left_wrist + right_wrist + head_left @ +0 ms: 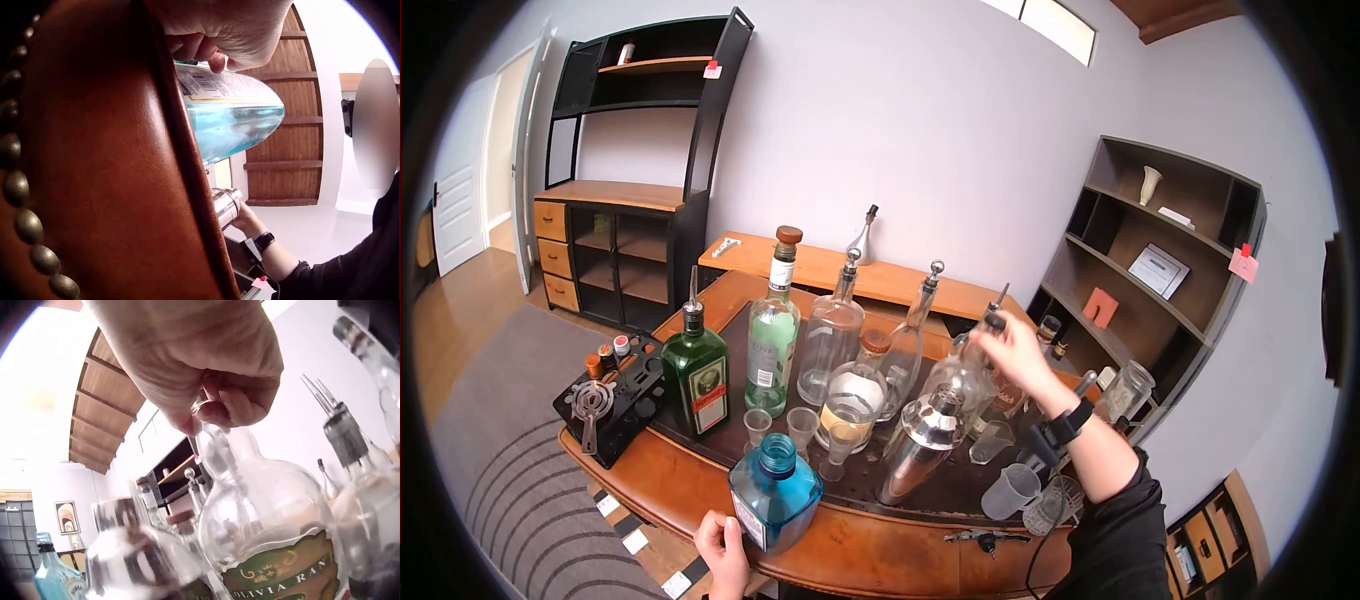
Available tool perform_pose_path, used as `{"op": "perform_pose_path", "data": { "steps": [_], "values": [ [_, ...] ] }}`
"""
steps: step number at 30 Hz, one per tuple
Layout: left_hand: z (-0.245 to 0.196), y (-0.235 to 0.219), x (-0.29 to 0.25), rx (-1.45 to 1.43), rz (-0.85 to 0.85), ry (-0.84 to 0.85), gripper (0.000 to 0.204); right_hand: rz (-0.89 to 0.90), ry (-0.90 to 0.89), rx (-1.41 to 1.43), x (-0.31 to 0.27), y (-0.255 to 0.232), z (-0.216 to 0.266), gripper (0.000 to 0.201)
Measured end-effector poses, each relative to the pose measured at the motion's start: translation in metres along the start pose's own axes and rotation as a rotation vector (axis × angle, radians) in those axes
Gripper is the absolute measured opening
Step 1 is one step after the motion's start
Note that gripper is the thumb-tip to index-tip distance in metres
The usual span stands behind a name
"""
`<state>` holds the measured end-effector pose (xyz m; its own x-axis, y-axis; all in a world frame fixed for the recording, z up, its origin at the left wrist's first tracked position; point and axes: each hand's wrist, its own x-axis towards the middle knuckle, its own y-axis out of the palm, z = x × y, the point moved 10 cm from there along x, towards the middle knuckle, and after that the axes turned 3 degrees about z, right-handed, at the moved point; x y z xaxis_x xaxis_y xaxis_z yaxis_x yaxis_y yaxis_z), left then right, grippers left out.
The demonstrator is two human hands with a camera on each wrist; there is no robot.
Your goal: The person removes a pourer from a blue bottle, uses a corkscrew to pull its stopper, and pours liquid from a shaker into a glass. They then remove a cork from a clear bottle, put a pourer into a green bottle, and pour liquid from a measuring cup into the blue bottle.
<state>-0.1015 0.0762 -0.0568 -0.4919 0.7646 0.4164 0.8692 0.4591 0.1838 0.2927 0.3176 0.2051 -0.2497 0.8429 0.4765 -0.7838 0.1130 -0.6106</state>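
Observation:
My right hand (1012,352) reaches over the bottles and grips the top of a round clear glass bottle (275,506), its fingertips curled in at the neck. This bottle bears a dark green label lettered "OLIVIA RAN". Just beside it stands a silver cocktail shaker (922,440). My left hand (725,555) rests loosely curled at the table's front edge, next to an uncapped blue bottle (785,500). In the left wrist view its fingers overlap the label of the blue bottle (234,122) above the leather edge (119,156). It holds nothing that shows.
A green bottle with a pourer (700,375), a pale green bottle (772,350) and a stoppered decanter (832,345) line the left and back. Small glasses (803,428) stand in front. At the right are a measuring jug (1010,492) and a strainer (1055,505); a black bar caddy (615,400) sits left.

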Motion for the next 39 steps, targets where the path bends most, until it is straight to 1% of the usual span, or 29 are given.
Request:
{"op": "perform_pose_path", "data": {
  "steps": [2,3,4,6,8,9,10,13,15,16,18,19,20,21,22,23,25,26,28,29,30,32,34,36,38,39],
  "values": [
    [-0.002,0.002,-0.001,-0.014,0.006,0.019,0.027,-0.023,0.062,-0.029,0.009,-0.021,0.037,0.033],
    [0.0,0.001,-0.001,-0.037,-0.012,-0.005,0.027,-0.06,0.085,-0.031,0.014,-0.032,0.048,0.034],
    [0.0,0.001,-0.001,-0.04,-0.011,-0.003,0.027,-0.062,0.02,-0.014,0.022,-0.039,0.065,0.034],
    [0.002,0.0,-0.001,-0.034,-0.016,-0.007,0.027,-0.143,-0.025,-0.064,0.042,-0.064,0.082,0.03],
    [-0.001,0.002,0.0,-0.022,-0.01,0.02,0.027,-0.202,-0.042,-0.091,0.063,-0.087,0.095,0.027],
    [0.004,0.0,-0.001,-0.051,-0.019,0.001,0.028,-0.224,-0.061,-0.089,0.074,-0.096,0.099,0.027],
    [0.001,0.0,0.002,-0.079,-0.027,-0.016,0.028,-0.273,-0.038,-0.117,0.08,-0.102,0.11,0.03],
    [-0.025,0.011,0.003,-0.012,-0.01,-0.009,0.031,-0.316,-0.02,-0.129,0.109,-0.114,0.1,0.033],
    [-0.031,0.01,0.003,0.026,0.005,0.007,0.028,-0.436,-0.114,-0.238,0.13,-0.122,0.099,0.037],
    [-0.033,0.01,0.004,0.065,0.018,0.021,0.026,-0.465,-0.098,-0.291,0.136,-0.119,0.093,0.039],
    [-0.025,0.009,0.003,0.046,-0.008,0.018,0.026,-0.529,-0.16,-0.369,0.147,-0.106,0.082,0.041],
    [-0.024,0.009,0.002,0.046,-0.003,0.02,0.026,-0.484,-0.091,-0.308,0.159,-0.098,0.059,0.042],
    [-0.022,0.008,0.002,0.046,0.0,0.021,0.026,-0.5,-0.17,-0.315,0.166,-0.09,0.049,0.035],
    [-0.018,0.008,0.002,0.049,0.012,0.02,0.026,-0.486,-0.157,-0.317,0.176,-0.08,0.027,0.033],
    [-0.024,0.007,0.003,0.106,0.021,0.083,0.026,-0.471,-0.143,-0.318,0.177,-0.068,0.021,0.032],
    [-0.026,0.006,0.004,0.129,0.018,0.091,0.026,-0.464,-0.148,-0.31,0.177,-0.058,0.017,0.032],
    [-0.031,0.007,0.004,0.158,0.011,0.088,0.027,-0.308,0.045,-0.163,0.177,-0.029,-0.014,0.027],
    [-0.032,0.006,0.004,0.163,0.003,0.083,0.027,-0.298,0.044,-0.161,0.176,-0.019,-0.021,0.027],
    [-0.036,0.007,0.004,0.163,0.001,0.107,0.026,-0.218,0.207,-0.042,0.179,0.005,-0.059,0.024],
    [-0.037,0.007,0.004,0.173,-0.003,0.12,0.025,-0.202,0.283,-0.053,0.18,0.014,-0.076,0.018],
    [-0.035,0.006,0.004,0.174,-0.008,0.112,0.025,-0.192,0.285,-0.055,0.182,0.022,-0.089,0.018],
    [-0.035,0.006,0.002,0.207,0.001,0.143,0.024,-0.099,0.336,0.02,0.18,0.045,-0.109,0.015],
    [-0.032,0.006,0.001,0.212,-0.001,0.136,0.024,-0.059,0.375,0.007,0.176,0.054,-0.126,0.013],
    [-0.03,0.005,0.001,0.217,-0.002,0.133,0.024,0.041,0.425,0.239,0.175,0.073,-0.145,0.013],
    [-0.033,0.006,0.001,0.234,0.013,0.144,0.023,0.059,0.427,0.249,0.165,0.082,-0.14,0.014],
    [-0.033,0.006,0.002,0.235,0.014,0.142,0.023,0.048,0.46,0.304,0.162,0.085,-0.143,0.016]
  ]
}}
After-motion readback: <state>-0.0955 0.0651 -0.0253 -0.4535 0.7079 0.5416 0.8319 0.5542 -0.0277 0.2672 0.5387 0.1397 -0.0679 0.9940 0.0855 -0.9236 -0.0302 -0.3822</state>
